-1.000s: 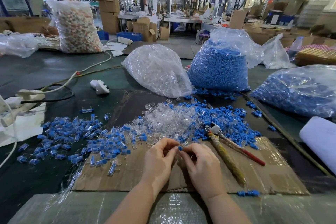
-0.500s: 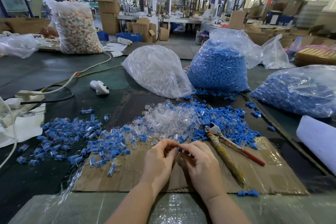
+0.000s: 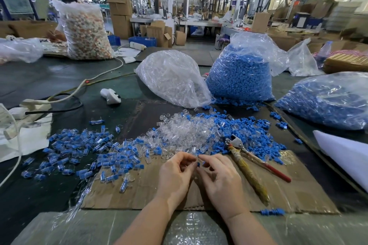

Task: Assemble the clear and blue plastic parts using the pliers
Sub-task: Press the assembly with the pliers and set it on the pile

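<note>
Both my forearms come in from the bottom edge and meet at lower centre over the cardboard sheet (image 3: 229, 195). My left hand (image 3: 175, 175) is curled, thumb and forefinger pinching a clear part (image 3: 196, 158). My right hand (image 3: 221, 179) is curled too, fingertips pinching a small blue part (image 3: 198, 164), other fingers loosely bent. The two parts are touching between my fingertips. Pliers (image 3: 247, 163) lie just right of my right hand. Loose clear and blue pile (image 3: 185, 133) sits just above my hands.

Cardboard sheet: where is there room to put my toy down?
Bare cardboard lies right of the pliers, and a strip lies left of the left hand. Beyond both hands, the loose clear and blue parts crowd it.
</note>
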`<state>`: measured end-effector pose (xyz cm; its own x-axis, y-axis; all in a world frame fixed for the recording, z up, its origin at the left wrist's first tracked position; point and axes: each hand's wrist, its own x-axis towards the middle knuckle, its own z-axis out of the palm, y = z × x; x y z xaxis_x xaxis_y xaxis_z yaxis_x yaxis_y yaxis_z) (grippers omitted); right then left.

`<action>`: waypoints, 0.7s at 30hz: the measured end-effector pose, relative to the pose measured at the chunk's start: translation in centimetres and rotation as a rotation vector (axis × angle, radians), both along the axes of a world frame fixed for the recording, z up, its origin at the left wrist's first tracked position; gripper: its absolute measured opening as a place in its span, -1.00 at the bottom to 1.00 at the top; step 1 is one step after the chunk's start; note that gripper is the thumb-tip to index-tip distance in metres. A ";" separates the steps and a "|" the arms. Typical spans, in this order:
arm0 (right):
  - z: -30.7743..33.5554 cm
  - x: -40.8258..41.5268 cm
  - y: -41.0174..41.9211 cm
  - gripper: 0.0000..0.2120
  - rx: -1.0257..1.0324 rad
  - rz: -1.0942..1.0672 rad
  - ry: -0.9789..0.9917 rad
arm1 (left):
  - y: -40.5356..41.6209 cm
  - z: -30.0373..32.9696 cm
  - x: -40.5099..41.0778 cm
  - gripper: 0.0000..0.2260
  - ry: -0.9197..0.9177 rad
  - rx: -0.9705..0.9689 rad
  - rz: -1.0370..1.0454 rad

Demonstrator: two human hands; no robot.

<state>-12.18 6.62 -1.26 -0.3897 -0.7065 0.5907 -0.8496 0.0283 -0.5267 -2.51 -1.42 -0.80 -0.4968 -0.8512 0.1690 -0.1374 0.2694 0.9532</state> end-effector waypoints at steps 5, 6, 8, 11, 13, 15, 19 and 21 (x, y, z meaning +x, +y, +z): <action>0.4 -0.7 0.1 -0.68 -0.012 -0.284 0.039 | -0.2 -0.2 0.1 -0.82 0.022 0.077 0.017; 0.6 -1.1 0.2 -0.65 0.058 -0.384 0.030 | -0.2 -0.2 0.1 -0.83 0.030 0.088 0.019; 1.0 -2.2 0.5 -0.52 0.362 -0.592 0.022 | -0.3 -0.2 0.2 -0.83 0.038 0.088 0.023; 1.2 -4.3 1.2 -0.34 0.748 -0.740 0.001 | -0.5 -0.1 0.3 -0.85 0.058 0.111 0.019; 1.4 -5.3 1.5 -0.29 0.864 -0.728 -0.033 | -0.6 0.0 0.4 -0.86 0.079 0.147 0.013; 1.6 -5.7 1.7 -0.30 0.903 -0.706 -0.002 | -0.7 0.2 0.4 -0.88 0.100 0.188 0.010; 2.0 -5.7 2.1 -0.40 0.855 -0.679 0.202 | -0.9 0.4 0.5 -0.91 0.131 0.263 0.004; 2.4 -5.3 2.2 -0.49 0.818 -0.667 0.283 | -1.0 0.5 0.5 -0.92 0.161 0.319 0.004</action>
